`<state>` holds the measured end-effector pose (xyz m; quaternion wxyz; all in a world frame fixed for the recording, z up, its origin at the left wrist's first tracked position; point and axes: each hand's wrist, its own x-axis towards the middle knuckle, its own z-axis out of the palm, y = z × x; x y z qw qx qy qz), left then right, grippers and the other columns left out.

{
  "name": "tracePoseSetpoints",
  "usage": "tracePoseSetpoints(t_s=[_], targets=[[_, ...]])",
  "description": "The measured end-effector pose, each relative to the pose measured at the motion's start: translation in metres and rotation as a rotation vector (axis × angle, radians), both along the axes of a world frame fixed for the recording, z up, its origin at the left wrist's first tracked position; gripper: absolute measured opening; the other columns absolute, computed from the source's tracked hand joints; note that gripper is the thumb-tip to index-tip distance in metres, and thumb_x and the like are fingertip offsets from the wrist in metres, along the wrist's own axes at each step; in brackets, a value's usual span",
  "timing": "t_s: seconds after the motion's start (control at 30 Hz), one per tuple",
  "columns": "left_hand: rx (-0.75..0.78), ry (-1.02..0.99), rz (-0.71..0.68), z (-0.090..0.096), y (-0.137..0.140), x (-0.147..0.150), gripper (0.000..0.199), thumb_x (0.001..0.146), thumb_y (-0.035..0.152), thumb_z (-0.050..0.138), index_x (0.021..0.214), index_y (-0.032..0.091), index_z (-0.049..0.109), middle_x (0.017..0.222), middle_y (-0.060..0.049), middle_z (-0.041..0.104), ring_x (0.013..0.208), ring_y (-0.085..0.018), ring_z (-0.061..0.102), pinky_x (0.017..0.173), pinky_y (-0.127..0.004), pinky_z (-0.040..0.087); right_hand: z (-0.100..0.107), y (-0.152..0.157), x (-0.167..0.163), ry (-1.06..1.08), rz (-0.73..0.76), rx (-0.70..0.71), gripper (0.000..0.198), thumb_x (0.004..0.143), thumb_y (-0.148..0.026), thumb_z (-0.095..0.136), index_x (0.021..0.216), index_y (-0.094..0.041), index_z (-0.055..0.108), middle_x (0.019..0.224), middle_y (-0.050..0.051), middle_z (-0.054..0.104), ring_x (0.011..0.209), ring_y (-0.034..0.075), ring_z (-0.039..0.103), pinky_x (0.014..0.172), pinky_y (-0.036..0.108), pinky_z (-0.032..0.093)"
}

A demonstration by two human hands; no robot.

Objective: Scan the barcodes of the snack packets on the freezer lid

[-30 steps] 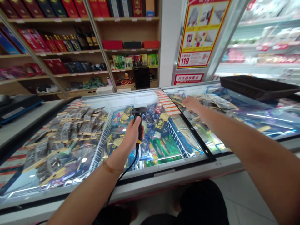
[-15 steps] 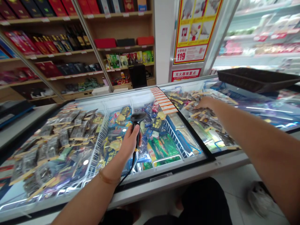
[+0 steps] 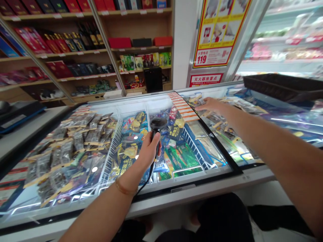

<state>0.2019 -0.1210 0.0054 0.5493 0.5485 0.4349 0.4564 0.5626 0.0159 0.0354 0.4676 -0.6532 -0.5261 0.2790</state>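
Observation:
My left hand (image 3: pixel 151 145) is wrapped around the handle of a black barcode scanner (image 3: pixel 158 123), held over the freezer's sliding glass lid. Its black cable (image 3: pixel 149 176) runs down past my wrist. Under the glass lie blue, yellow and green bags of frozen food (image 3: pixel 180 156). On the right, my right hand (image 3: pixel 208 105) reaches over a pile of small clear packets with tan card strips (image 3: pixel 223 121). Its fingers look stretched out and apart, at the far left part of that pile. Their contact with the packets is not clear.
A dark plastic tray (image 3: pixel 282 88) rests on the freezer at the right. More clear packets (image 3: pixel 78 134) lie on the left glass. A counter (image 3: pixel 30 126) stands far left, and shelves of boxes and bottles (image 3: pixel 83 52) rise behind. White wire dividers (image 3: pixel 111 151) stand inside the freezer.
My right hand has moved left and away across the packet pile. The view has turned slightly left, so the scene sits further right. The scanner stays in my left hand over the glass.

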Motion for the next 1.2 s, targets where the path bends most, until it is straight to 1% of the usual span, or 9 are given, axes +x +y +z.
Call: tracePoseSetpoints(t_s=[0.07, 0.13, 0.2, 0.37, 0.47, 0.6, 0.73, 0.9, 1.2], targets=[[-0.009, -0.001, -0.006, 0.001, -0.002, 0.001, 0.049, 0.083, 0.069, 0.064, 0.088, 0.024, 0.046, 0.059, 0.008, 0.055, 0.038, -0.008, 0.048, 0.038, -0.021, 0.032, 0.003, 0.007, -0.046, 0.224, 0.155, -0.069, 0.027, 0.075, -0.025, 0.087, 0.091, -0.012, 0.069, 0.081, 0.009, 0.076, 0.075, 0.02, 0.073, 0.081, 0.041, 0.06], [-0.013, -0.011, -0.005, 0.002, -0.004, 0.001, 0.05, 0.081, 0.069, 0.065, 0.086, 0.024, 0.045, 0.058, 0.008, 0.054, 0.038, -0.008, 0.047, 0.038, -0.021, 0.032, -0.001, 0.017, -0.09, 0.415, 0.24, -0.025, 0.019, 0.087, -0.018, 0.075, 0.104, -0.013, 0.068, 0.092, 0.008, 0.078, 0.083, 0.016, 0.073, 0.088, 0.037, 0.058], [-0.016, -0.024, 0.0, 0.003, -0.004, 0.001, 0.05, 0.081, 0.068, 0.066, 0.085, 0.024, 0.044, 0.058, 0.008, 0.053, 0.037, -0.008, 0.047, 0.038, -0.021, 0.031, -0.012, 0.026, -0.128, 0.497, 0.282, 0.005, 0.019, 0.094, -0.022, 0.067, 0.112, -0.017, 0.065, 0.099, 0.006, 0.078, 0.09, 0.016, 0.074, 0.091, 0.039, 0.058], [-0.047, -0.019, 0.015, 0.002, -0.003, 0.001, 0.05, 0.081, 0.069, 0.065, 0.089, 0.023, 0.046, 0.058, 0.009, 0.052, 0.036, -0.008, 0.045, 0.038, -0.022, 0.031, -0.055, 0.047, -0.179, 0.313, 0.339, 0.227, 0.044, 0.09, -0.049, 0.066, 0.124, -0.021, 0.064, 0.115, 0.009, 0.076, 0.11, 0.027, 0.071, 0.099, 0.047, 0.055], [-0.054, 0.006, -0.011, -0.001, -0.001, 0.001, 0.051, 0.082, 0.07, 0.062, 0.089, 0.023, 0.045, 0.058, 0.009, 0.052, 0.036, -0.007, 0.045, 0.038, -0.022, 0.032, -0.071, 0.053, -0.183, 0.098, 0.382, 0.316, 0.047, 0.086, -0.05, 0.069, 0.119, -0.017, 0.069, 0.115, 0.011, 0.076, 0.112, 0.03, 0.07, 0.102, 0.045, 0.052], [-0.051, 0.01, -0.018, -0.003, -0.002, 0.001, 0.05, 0.083, 0.069, 0.061, 0.09, 0.023, 0.045, 0.059, 0.009, 0.051, 0.037, -0.007, 0.045, 0.038, -0.021, 0.032, -0.072, 0.054, -0.173, 0.011, 0.442, 0.261, 0.043, 0.086, -0.047, 0.068, 0.115, -0.016, 0.071, 0.112, 0.01, 0.077, 0.111, 0.031, 0.069, 0.105, 0.046, 0.049], [-0.061, -0.002, -0.019, -0.002, -0.002, 0.001, 0.05, 0.083, 0.069, 0.062, 0.091, 0.023, 0.046, 0.059, 0.009, 0.052, 0.037, -0.007, 0.044, 0.039, -0.022, 0.032, -0.067, 0.05, -0.167, 0.206, 0.436, 0.154, 0.043, 0.084, -0.051, 0.069, 0.114, -0.02, 0.071, 0.113, 0.008, 0.076, 0.114, 0.029, 0.067, 0.102, 0.044, 0.051], [-0.076, -0.017, -0.043, 0.0, -0.004, 0.001, 0.05, 0.082, 0.069, 0.064, 0.089, 0.023, 0.046, 0.061, 0.008, 0.052, 0.04, -0.007, 0.045, 0.041, -0.022, 0.033, -0.069, 0.052, -0.168, 0.493, 0.432, 0.02, 0.044, 0.079, -0.054, 0.074, 0.11, -0.023, 0.07, 0.098, 0.004, 0.077, 0.096, 0.025, 0.073, 0.09, 0.04, 0.056], [-0.026, -0.016, -0.116, -0.001, -0.007, 0.003, 0.05, 0.083, 0.069, 0.063, 0.091, 0.023, 0.045, 0.061, 0.009, 0.051, 0.04, -0.007, 0.044, 0.041, -0.022, 0.033, -0.071, 0.055, -0.167, 0.55, 0.452, 0.012, 0.042, 0.077, -0.053, 0.076, 0.105, -0.023, 0.071, 0.093, 0.004, 0.077, 0.089, 0.023, 0.074, 0.088, 0.038, 0.057]])
